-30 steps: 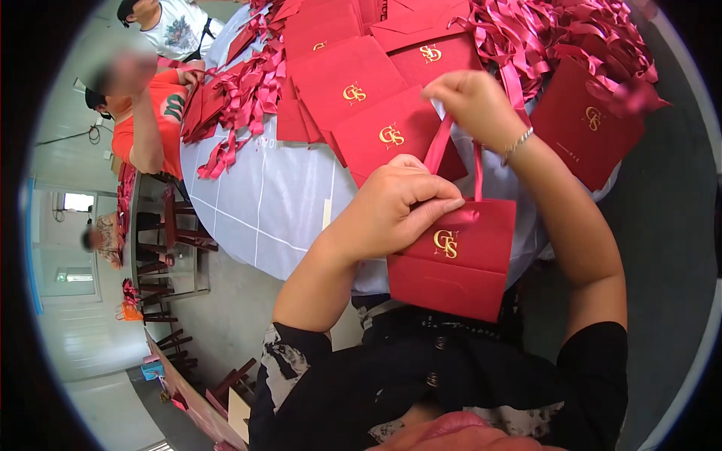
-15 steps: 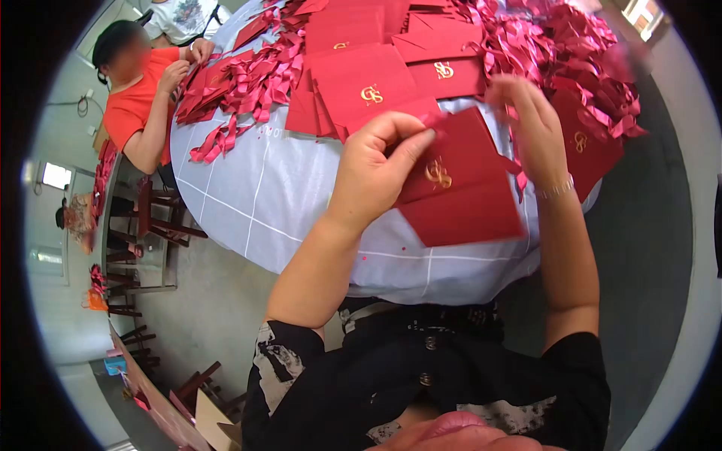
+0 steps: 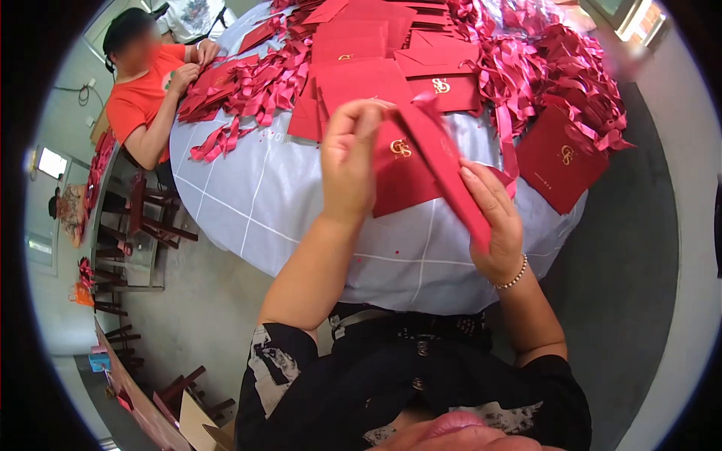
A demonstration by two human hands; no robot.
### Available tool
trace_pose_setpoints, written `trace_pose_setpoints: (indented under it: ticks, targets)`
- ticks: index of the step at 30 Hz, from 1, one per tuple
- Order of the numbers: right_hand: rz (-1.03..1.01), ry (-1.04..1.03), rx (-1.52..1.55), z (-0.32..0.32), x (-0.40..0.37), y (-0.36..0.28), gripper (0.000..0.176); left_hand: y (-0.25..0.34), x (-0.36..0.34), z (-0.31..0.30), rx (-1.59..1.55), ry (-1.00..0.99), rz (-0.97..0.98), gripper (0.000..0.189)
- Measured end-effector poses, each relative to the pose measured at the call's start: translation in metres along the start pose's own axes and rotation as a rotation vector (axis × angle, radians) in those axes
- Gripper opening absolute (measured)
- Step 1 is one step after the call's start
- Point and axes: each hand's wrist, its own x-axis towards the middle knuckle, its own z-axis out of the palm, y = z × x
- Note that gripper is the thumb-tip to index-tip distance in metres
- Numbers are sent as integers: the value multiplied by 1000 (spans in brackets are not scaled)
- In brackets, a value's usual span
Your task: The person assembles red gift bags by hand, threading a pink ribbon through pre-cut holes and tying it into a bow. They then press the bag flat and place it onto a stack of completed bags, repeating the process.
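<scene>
A narrow-looking red envelope [image 3: 444, 169] is tilted over the near side of the table, with a pink ribbon at its upper end. My left hand [image 3: 348, 161], slightly blurred, has its fingers and thumb closed at the envelope's upper left corner. Along the lower right edge, my right hand [image 3: 496, 222] grips the envelope between fingers and thumb. Just behind and left of it shows a red panel with a gold emblem [image 3: 401, 149]; whether it is a separate envelope is unclear.
Stacked red envelopes [image 3: 361, 79] and heaps of pink ribbon [image 3: 579, 75] cover the far side of the round cloth-covered table [image 3: 301, 244]. One red envelope [image 3: 564, 158] lies at the right edge. A person in orange [image 3: 139, 105] handles envelopes at far left.
My right hand has come down from above and now grips the envelope's lower right edge. The envelope has turned from nearly flat-on to a steep tilt; my left hand has shifted left.
</scene>
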Motion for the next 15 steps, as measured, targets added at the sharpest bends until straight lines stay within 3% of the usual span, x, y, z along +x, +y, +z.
trace_pose_setpoints:
  ticks: [1,3,6,8,10,11,14,15]
  targets:
    - [-115,9,-171,-4,6,1,56,-4,5,-5,41,80,50,16]
    - [-116,-126,-310,-2,0,8,58,-2,10,-14,103,165,148,13]
    - [-2,-467,-397,4,-15,-6,69,-7,7,-17,350,67,66,8]
    - [29,-543,-284,-4,-17,-8,67,-8,5,-12,656,-36,62,13]
    - [84,-367,-139,-14,-17,4,63,-7,4,-10,911,-155,167,14]
    - [29,-207,-158,-14,-13,21,50,-7,3,-12,913,-152,164,14]
    - [54,-52,-343,-18,4,64,22,-7,7,-14,1034,-186,219,12]
    - [50,-50,-335,-19,9,68,22,-5,9,-16,1062,-157,261,11]
